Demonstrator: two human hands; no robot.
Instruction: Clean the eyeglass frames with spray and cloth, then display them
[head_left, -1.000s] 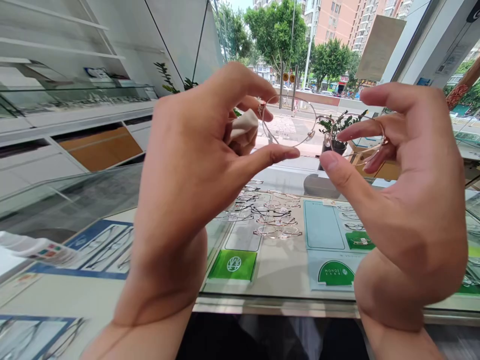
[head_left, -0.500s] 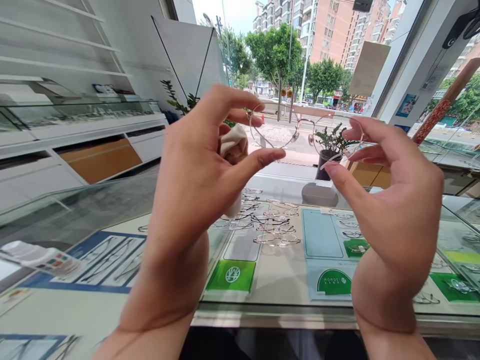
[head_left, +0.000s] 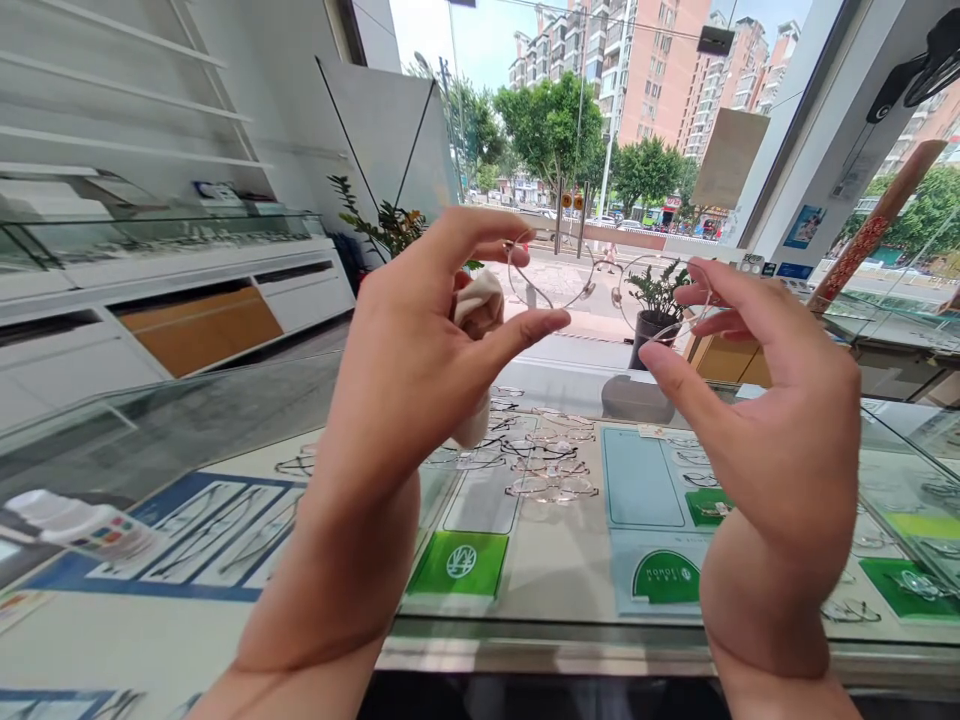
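Observation:
I hold a pair of thin wire-rimmed glasses (head_left: 600, 282) up in front of me, level, above the glass counter. My left hand (head_left: 420, 370) pinches the left rim between thumb and forefinger, and a beige cleaning cloth (head_left: 474, 310) is tucked in its palm. My right hand (head_left: 757, 400) pinches the right rim between its thumb and fingertips.
Below lies a glass display counter (head_left: 525, 620) with several pairs of glasses (head_left: 551, 465) on trays and green brand cards (head_left: 461, 562). A potted plant (head_left: 654, 300) stands behind. A second glass case (head_left: 150, 235) and white shelves run along the left wall.
Both hands and the glasses have dropped lower in view and look smaller, with more of the window and street showing above. The grips are unchanged.

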